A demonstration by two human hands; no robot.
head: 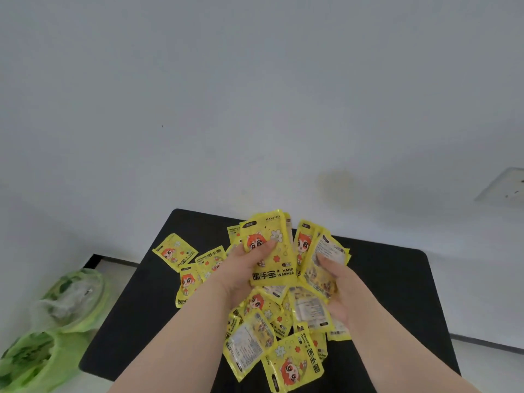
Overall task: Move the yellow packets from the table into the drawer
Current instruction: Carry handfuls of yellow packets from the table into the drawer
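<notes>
We were at the gathering step. Our left hand point(243, 268) was clenched on a bunch of yellow packets point(269, 251), thumb pressed across the face of the front one, and our right hand point(337, 282) gripped a second fanned bunch point(320, 259) just beside it. Both bunches were lifted above the black desk point(397, 279), over a loose heap point(272, 336) of more packets lying overlapped near the front edge. A few others point(184, 259) lay apart to the left on the desk. Off the desk's left side, two green bags point(56, 330) sat on the floor.

The drawer did not show anywhere in this view, so we could not tell where it stood or whether it was open; it was probably below or beside the desk.

We judged the task far from done, with most packets not yet off the desk. The next move called for keeping both bunches squeezed tight, since the glossy packets looked likely to slide apart, and carrying them to the drawer before returning for the heap.
</notes>
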